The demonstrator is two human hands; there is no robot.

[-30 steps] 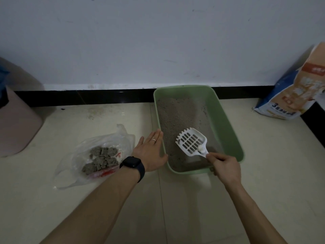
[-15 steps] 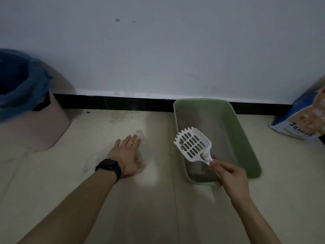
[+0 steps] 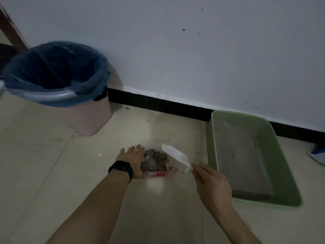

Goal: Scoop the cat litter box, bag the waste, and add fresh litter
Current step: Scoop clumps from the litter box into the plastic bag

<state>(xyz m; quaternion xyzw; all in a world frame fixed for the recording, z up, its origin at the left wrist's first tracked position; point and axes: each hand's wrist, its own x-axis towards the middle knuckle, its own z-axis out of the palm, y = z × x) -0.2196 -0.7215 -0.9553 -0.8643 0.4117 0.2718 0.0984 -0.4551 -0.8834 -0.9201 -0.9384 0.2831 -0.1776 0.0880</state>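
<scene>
A clear plastic bag (image 3: pixel 154 170) lies on the floor with several grey litter clumps (image 3: pixel 155 160) in it. My left hand (image 3: pixel 131 160) rests flat on the bag's left side, fingers spread, a dark watch on the wrist. My right hand (image 3: pixel 212 182) grips the handle of a white slotted scoop (image 3: pixel 175 156), which is tilted over the bag's right side. The green litter box (image 3: pixel 284 175) sits to the right, holding grey litter (image 3: pixel 241 155).
A pink bin (image 3: pixel 84 118) with a blue liner (image 3: pixel 52 71) stands at the back left against the white wall. A corner of the litter sack (image 3: pixel 318 154) shows at the right edge. Pale tiled floor surrounds everything.
My right hand has carried the scoop left from over the litter box to over the bag and tilted it. My left hand moved onto the bag. The view has swung left.
</scene>
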